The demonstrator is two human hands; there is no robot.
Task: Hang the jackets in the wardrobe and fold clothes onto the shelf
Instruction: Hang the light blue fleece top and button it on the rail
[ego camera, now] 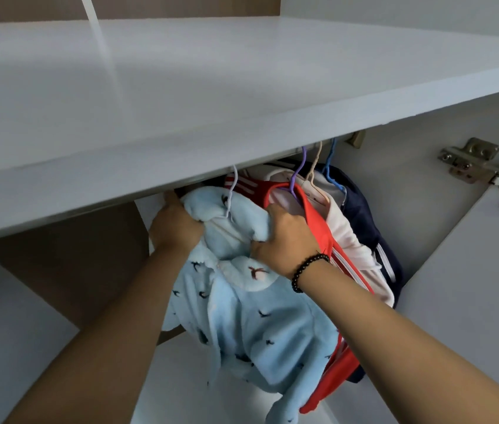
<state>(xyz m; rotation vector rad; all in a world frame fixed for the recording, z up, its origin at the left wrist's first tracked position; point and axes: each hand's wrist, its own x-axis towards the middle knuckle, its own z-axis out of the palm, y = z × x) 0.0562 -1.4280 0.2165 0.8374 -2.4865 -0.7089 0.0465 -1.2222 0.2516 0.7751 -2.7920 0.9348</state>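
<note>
the left hand [174, 228] reaches up under the white shelf [180, 96], its grip closed on the left shoulder of a pale blue fleece jacket [251, 325] printed with small dark birds. the jacket sits just beneath the shelf's front edge, at the left end of the row of hung clothes, and its body drops down between the two forearms. a white hanger hook [232, 191] rises from its collar toward the rail, though the shelf edge hides where it meets the rail.

the right hand [284, 237] has its grip bunched tight on the jacket's right shoulder, fingers buried in the fleece. a black bead bracelet [307, 270] circles that wrist.

just right of the hand hangs a red jacket [318, 228] with white stripes, pressed against the blue one, on a purple hanger [298, 172]. next comes a pale pink garment [346, 237] on a beige hanger [315, 165], then a navy jacket [364, 215] on a blue hanger [329, 166]; the three touch one another.

further right, a metal hinge [468, 162] is screwed to the wardrobe's white side wall, joining the open door [471, 286].
</note>
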